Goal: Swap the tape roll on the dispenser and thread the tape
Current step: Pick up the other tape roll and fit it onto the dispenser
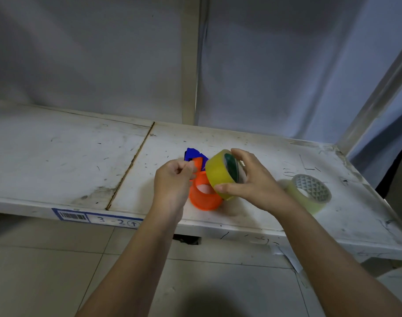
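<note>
The right hand (248,179) holds the yellow tape roll (220,173) in the middle of the frame, fingers wrapped around its rim. The left hand (172,179) pinches the orange dispenser (204,195) just beside it. The step looks like putting the new roll on. Next, the roll must slide onto the orange hub. The clear roll (309,193) lies at the right. The shelf (69,156) has lots of room at the left; its front edge is close.
</note>
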A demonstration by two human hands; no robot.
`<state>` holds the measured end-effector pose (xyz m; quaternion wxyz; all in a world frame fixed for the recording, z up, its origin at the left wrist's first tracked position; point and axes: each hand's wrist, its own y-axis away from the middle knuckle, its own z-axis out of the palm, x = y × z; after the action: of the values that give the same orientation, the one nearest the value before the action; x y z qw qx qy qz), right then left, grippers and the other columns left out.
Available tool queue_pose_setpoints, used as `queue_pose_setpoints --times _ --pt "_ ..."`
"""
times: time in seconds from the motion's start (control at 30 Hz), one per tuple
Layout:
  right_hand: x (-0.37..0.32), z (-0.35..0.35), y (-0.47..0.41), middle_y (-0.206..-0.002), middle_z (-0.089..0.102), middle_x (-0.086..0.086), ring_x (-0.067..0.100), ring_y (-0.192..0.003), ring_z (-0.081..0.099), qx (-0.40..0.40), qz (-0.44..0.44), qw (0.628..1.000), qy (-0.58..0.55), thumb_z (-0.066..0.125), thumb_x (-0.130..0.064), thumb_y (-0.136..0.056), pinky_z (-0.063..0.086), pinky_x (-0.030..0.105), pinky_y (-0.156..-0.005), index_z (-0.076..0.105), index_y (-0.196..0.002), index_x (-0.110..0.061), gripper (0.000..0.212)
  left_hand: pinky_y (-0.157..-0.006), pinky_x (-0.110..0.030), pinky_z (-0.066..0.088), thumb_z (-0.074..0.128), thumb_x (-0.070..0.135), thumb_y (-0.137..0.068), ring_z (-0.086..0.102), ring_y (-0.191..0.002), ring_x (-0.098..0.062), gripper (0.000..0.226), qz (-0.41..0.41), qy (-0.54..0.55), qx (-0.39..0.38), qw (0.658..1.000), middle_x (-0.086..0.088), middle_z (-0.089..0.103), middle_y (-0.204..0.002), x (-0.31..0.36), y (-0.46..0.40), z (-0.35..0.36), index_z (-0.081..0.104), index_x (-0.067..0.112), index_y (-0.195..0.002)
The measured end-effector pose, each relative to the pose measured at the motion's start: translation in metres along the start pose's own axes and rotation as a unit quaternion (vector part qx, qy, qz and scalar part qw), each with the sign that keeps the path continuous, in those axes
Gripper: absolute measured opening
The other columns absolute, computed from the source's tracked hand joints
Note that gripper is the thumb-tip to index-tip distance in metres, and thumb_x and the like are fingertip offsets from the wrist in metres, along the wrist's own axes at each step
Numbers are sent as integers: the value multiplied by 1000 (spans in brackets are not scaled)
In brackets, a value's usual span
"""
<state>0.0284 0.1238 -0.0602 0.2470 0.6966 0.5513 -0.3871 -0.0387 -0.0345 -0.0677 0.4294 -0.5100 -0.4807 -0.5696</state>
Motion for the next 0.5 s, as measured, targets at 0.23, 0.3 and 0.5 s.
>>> queue_pose_setpoints --times 0.23,0.3,0.5 --pt "-25 25 -38 -138 38 1 15 -113 41 -14 -19 990 139 74 -47 -70 43 30 -88 34 -142 -22 85 -88 -39 47 36 2 -89 53 -86 -24 25 -134 17 32 990 -11 55 -82 -13 -8 4 50 14 -71" --pt "-26 31 -40 -140 37 1 23 -121 41 -43 -30 973 223 71 -50 -69 44 34 -91 31 -143 -23 89 -95 -43 50 35 6 -91 59 -94 -24 22 -145 35 14 989 -13 62 -95 -15 -7 7 55 13 -87" --pt "-28 29 -39 -140 36 1 26 -121 41 -51 -27 946 320 68 -52 -68 43 33 -85 28 -145 -21 92 -89 -43 53 31 10 -95 62 -94 -22 29 -178 77 7 981 -12 66 -100 -18 -10 11 58 12 -107"
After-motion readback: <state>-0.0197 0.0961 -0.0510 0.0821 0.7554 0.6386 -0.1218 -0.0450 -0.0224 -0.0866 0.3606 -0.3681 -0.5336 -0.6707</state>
